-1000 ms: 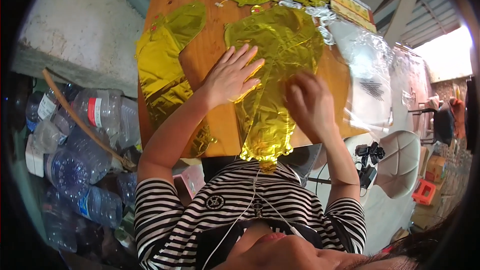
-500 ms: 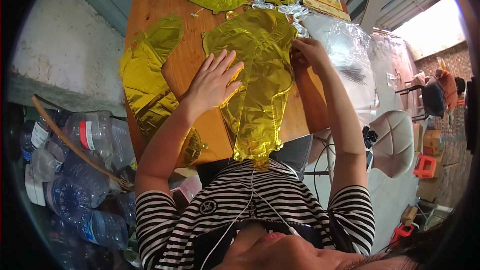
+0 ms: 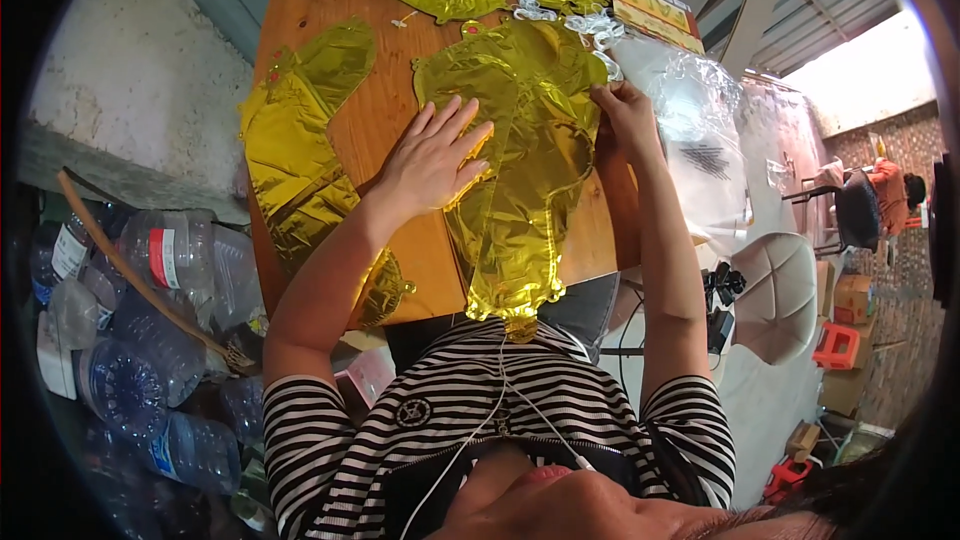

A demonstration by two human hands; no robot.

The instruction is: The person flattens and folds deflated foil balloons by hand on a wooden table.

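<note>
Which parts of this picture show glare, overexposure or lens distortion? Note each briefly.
Head view: the gold foil balloon under the left hand and right hand throws bright glare; the daylit opening at upper right is washed out; the wooden table edges bow, and the fisheye rim is black.

Bright daylight from right; fisheye-bent, dark-vignetted edges.

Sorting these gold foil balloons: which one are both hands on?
The middle gold balloon, running down to the table's near edge: left hand flat on it, right hand at its right edge.
</note>
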